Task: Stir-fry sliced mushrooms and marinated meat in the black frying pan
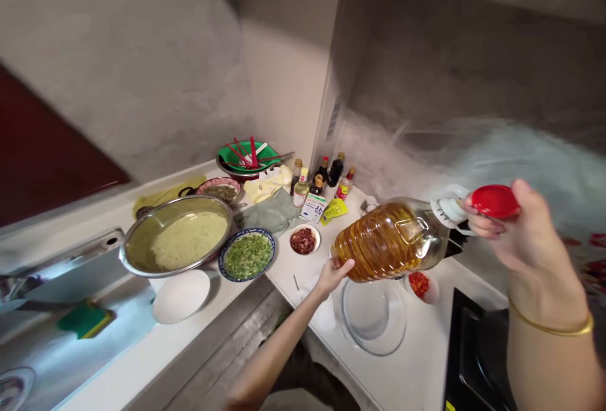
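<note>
A big clear plastic bottle of golden cooking oil is tipped on its side above the counter, its white neck toward the right. My left hand grips it at the base end, thumb on the side. At the neck, my right hand is closed with a red bottle cap between thumb and fingers. Whether the cap is still joined to the neck I cannot tell. Beneath the bottle stands a clear glass bowl. A small bowl of chopped red chili sits partly behind the bottle.
Left of the bottle are a bowl of dark red pieces, a plate of chopped greens, a white bowl and a large metal basin. Several sauce bottles stand behind. A black stove lies right, a sink left.
</note>
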`<state>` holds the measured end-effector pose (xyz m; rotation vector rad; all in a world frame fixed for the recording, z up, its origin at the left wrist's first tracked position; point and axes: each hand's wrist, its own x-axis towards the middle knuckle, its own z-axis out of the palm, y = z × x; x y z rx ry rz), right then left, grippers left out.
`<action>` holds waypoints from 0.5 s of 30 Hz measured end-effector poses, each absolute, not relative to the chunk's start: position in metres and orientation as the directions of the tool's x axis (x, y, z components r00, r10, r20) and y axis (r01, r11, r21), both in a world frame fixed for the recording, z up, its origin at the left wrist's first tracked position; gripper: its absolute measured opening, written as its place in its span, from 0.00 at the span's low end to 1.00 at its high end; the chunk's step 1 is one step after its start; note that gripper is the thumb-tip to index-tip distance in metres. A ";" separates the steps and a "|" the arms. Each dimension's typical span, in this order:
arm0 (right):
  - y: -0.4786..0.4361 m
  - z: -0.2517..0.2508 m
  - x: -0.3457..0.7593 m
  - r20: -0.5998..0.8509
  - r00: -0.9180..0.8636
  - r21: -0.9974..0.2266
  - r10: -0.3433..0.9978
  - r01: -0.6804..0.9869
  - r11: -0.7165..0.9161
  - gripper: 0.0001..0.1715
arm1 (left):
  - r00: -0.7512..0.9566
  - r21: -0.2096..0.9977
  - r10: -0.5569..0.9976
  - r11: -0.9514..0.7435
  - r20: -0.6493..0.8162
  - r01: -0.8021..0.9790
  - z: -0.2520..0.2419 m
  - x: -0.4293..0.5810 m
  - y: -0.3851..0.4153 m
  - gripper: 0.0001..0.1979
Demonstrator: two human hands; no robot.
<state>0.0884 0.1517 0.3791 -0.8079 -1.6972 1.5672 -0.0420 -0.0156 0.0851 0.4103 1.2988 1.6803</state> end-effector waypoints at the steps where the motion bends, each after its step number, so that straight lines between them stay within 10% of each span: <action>1: 0.150 0.377 0.079 0.066 -0.584 -0.996 0.809 0.016 0.093 0.29 | -0.511 0.886 0.814 0.010 -0.276 -0.463 0.083 -0.049 -0.022 0.29; 15: 0.152 0.384 -0.006 -0.037 -0.689 -0.975 0.723 0.184 0.125 0.27 | -0.451 0.864 0.854 -0.003 -0.260 -0.504 0.074 -0.103 -0.034 0.28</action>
